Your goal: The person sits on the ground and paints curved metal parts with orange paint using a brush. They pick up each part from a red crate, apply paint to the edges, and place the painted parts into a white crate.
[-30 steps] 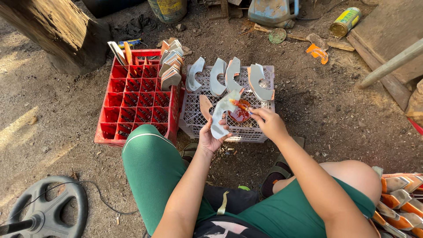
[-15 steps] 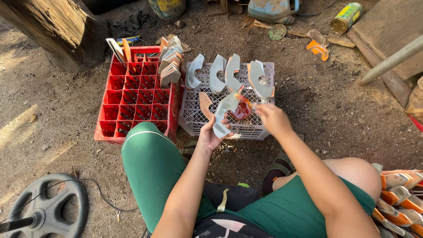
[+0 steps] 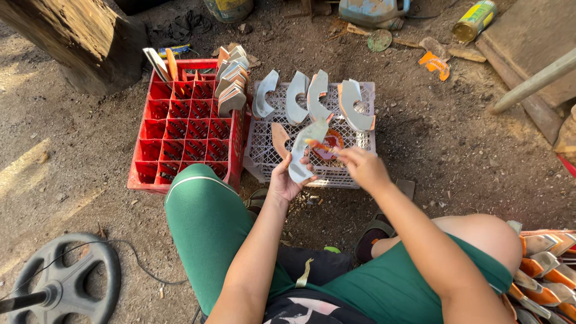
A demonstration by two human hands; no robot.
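My left hand (image 3: 284, 182) grips a curved grey metal blade (image 3: 302, 152) by its lower end and holds it upright over a white plastic crate (image 3: 366, 166). My right hand (image 3: 362, 167) pinches a thin orange strip (image 3: 318, 146) against the blade's middle. Several more curved grey blades (image 3: 312, 99) stand in a row along the far side of the white crate. A brown curved piece (image 3: 279, 137) and an orange piece (image 3: 331, 141) lie inside the crate behind the blade I hold.
A red compartment crate (image 3: 186, 135) stands left of the white one, with stacked blades (image 3: 231, 84) at its far right corner. A wooden block (image 3: 78, 39) is at upper left, a black weight plate (image 3: 60, 282) at lower left. More orange-edged blades (image 3: 543, 270) pile at right.
Both hands and the held blade stay over the white crate; my right hand has shifted slightly along the blade with the orange strip.
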